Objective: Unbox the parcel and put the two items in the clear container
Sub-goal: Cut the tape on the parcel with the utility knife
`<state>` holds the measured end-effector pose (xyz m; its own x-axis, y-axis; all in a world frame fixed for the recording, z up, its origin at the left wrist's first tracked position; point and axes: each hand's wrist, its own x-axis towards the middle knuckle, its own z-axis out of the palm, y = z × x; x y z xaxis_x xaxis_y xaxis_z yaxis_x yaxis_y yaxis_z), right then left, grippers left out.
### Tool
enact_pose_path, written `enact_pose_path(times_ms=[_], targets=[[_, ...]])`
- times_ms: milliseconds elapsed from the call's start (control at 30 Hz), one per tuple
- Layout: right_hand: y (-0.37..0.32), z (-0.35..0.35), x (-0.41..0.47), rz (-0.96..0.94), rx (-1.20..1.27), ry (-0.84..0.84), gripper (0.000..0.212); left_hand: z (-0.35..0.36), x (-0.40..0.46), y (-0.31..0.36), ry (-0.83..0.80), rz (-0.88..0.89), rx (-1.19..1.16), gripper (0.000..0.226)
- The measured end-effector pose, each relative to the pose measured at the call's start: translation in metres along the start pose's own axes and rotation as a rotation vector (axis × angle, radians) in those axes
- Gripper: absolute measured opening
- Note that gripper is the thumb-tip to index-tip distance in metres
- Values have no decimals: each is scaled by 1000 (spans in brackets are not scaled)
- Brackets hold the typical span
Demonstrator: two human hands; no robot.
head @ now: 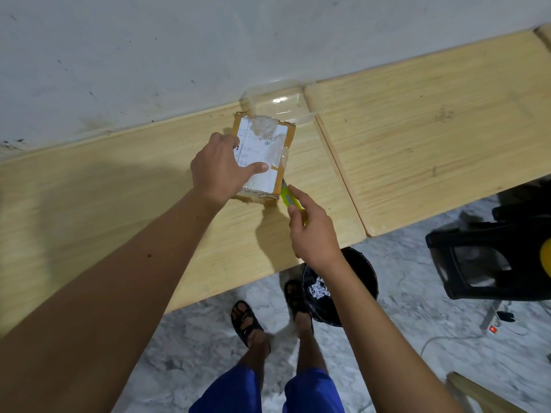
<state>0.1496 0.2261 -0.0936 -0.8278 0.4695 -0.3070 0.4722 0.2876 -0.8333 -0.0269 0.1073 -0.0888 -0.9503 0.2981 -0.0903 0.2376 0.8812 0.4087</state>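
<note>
A small cardboard parcel [269,144] with a white label and clear tape lies closed on the wooden table [119,198]. My left hand [220,168] presses down on its left side, thumb across the label. In my right hand [313,231] is a green utility knife [287,198], its blade touching the parcel's near right edge. Just behind the parcel, against the wall, stands the clear container [280,98]; nothing shows inside it.
A second wooden table [432,129] butts against the first on the right. On the floor below the table edge stands a black bin [362,266] holding crumpled paper. A black stool [489,257] and a power strip [493,323] lie to the right.
</note>
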Motion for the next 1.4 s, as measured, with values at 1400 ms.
enact_pose_path(times_ms=[1400], targets=[[21, -35, -12, 27, 140, 93, 42, 25, 0, 20, -250, 282, 253, 91]])
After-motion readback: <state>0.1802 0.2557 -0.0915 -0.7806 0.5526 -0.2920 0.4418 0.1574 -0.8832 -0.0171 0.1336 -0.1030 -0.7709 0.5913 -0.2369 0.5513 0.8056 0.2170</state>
